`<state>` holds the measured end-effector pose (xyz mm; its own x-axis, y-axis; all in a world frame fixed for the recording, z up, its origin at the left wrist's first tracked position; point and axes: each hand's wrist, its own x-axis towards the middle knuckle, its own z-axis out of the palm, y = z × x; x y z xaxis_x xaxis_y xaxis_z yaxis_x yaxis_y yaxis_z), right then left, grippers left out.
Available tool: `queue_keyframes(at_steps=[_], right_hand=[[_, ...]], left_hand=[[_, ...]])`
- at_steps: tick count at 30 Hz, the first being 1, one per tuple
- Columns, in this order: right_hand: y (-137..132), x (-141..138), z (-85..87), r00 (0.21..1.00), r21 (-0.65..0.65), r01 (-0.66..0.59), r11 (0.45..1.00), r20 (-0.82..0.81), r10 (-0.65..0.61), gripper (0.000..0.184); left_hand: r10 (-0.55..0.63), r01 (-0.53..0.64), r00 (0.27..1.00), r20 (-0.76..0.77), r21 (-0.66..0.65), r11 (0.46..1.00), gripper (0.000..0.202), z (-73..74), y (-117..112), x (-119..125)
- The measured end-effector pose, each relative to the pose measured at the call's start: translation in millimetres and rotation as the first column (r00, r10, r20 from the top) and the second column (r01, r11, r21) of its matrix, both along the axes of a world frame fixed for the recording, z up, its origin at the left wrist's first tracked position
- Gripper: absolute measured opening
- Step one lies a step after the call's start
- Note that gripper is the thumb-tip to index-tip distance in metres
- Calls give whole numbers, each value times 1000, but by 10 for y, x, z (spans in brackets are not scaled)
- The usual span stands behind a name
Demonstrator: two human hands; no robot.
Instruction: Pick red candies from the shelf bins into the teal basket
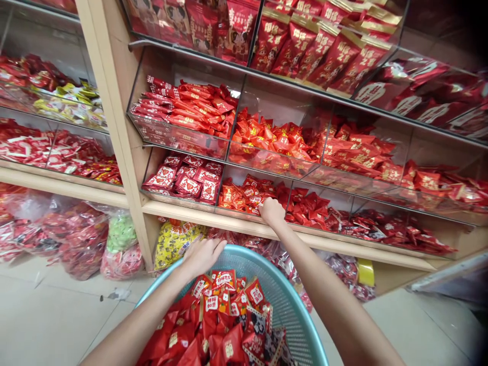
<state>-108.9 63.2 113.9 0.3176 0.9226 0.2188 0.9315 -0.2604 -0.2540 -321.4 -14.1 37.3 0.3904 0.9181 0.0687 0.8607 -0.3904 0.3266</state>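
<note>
My left hand (203, 255) is closed over the far left part of the rim of a teal plastic basket (306, 310). Inside the basket lies a heap of small wrapped candies (217, 315), mostly red, some with orange fruit prints, some dark. My right hand (272, 211) reaches over the front lip of a low clear bin. Its curled fingers are at a red candy packet (253, 200) among other red packets. The fingertips are partly hidden, so how many packets they hold does not show.
Clear-fronted shelf bins hold red packets (280, 134) above and heart-printed packets (190, 180) to the left. A wooden upright (110, 101) divides the shelving. Under the bottom ledge (213, 221) lie a yellow bag (177, 239) and several clear bags on the tiled floor.
</note>
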Motion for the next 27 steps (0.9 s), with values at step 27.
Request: queue_keyframes(at_steps=[27], right_hand=[[-832, 248, 359, 918, 515, -265, 815, -124, 377, 16]], left_hand=[[14, -14, 1000, 16, -27, 1000, 61, -23, 9, 4]])
